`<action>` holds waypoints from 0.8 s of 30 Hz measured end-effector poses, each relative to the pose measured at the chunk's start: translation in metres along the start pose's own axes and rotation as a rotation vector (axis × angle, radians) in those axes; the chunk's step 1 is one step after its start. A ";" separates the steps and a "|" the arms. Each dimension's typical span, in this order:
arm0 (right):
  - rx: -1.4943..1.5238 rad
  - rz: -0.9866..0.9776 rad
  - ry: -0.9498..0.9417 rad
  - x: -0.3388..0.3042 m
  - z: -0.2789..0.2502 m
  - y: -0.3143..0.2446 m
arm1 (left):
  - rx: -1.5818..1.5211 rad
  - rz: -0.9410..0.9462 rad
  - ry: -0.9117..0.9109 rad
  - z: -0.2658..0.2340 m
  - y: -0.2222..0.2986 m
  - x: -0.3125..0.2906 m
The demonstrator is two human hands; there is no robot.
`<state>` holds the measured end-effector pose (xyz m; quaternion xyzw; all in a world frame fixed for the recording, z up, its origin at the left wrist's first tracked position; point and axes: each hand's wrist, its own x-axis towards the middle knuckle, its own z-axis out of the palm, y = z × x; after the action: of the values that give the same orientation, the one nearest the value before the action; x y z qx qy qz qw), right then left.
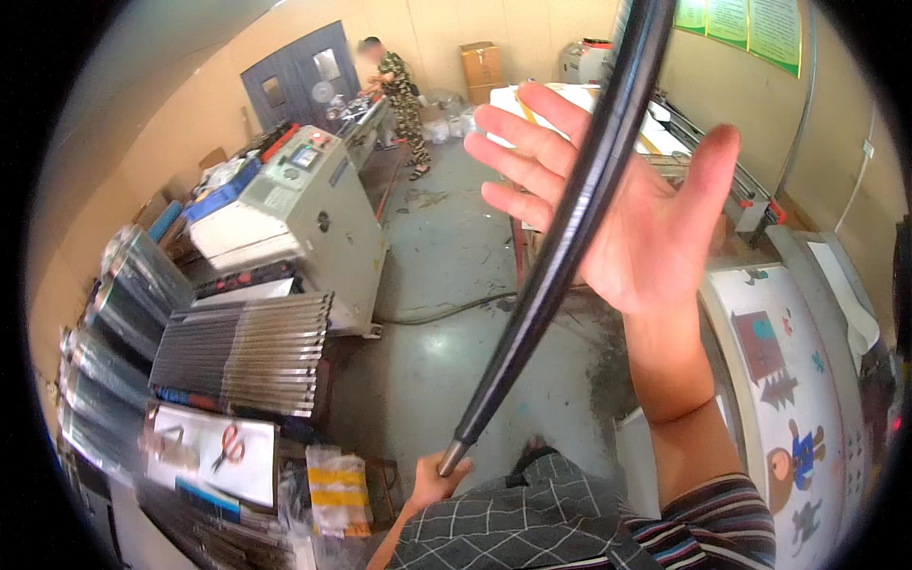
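Observation:
A long black rod (pixel 556 252) with a bare metal tip slants from low near my body up to the top right of the head view. My left hand (pixel 433 484) has its fingers closed around the lower end, just by the metal tip. My right hand (pixel 641 228) is raised behind the rod, palm up, fingers and thumb stretched apart. The rod crosses in front of that palm; whether it touches the skin I cannot tell. Its upper end runs out of the picture.
To the left stand a grey machine cabinet (pixel 313 204), a row of metal bars (pixel 237 351), shiny film rolls (pixel 123 323) and scissors (pixel 229 446) on a white sheet. A printed-patterned roll (pixel 774 380) lies right. A person (pixel 404 104) in camouflage works farther off. A hose (pixel 446 313) crosses the floor.

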<state>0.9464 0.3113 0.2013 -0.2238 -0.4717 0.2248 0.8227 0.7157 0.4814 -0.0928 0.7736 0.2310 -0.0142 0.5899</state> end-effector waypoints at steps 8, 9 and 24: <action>-0.008 -0.026 0.761 0.087 -0.280 0.055 | 0.463 -0.237 0.113 -0.031 0.054 0.271; 0.023 -0.040 0.844 0.102 -0.315 0.058 | 0.527 -0.259 0.118 -0.041 0.066 0.304; 0.113 -0.232 1.433 0.305 -0.777 0.081 | 0.703 0.209 -0.193 -0.119 0.308 0.796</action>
<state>1.7538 0.4319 0.0070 -0.2220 0.1745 -0.0416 0.9584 1.5118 0.8014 -0.0115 0.9433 0.0751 -0.1050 0.3059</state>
